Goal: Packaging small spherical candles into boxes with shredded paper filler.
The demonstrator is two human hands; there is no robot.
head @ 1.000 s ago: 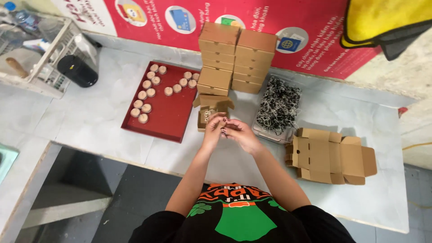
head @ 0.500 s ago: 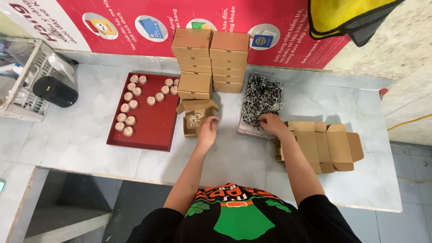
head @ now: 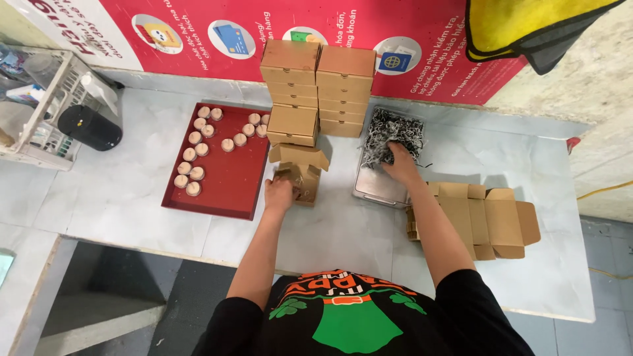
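My left hand (head: 279, 194) rests against the left side of a small open brown cardboard box (head: 301, 173) standing on the white counter; some filling shows inside it. My right hand (head: 399, 165) reaches into a metal tray (head: 376, 190) of black-and-white shredded paper (head: 389, 135), fingers curled into the shreds. Whether it has grasped any shreds is unclear. A red tray (head: 227, 184) with several small round pale cakes lies left of the box.
Two stacks of closed brown boxes (head: 320, 89) stand behind the open box. Flat unfolded cardboard boxes (head: 491, 221) lie at the right. A white wire basket (head: 46, 112) and a black cylinder (head: 89, 127) sit at the far left. A red poster covers the wall.
Both hands were together over the open box. The right hand has moved right and up into the shredded paper; the left hand stays at the box.
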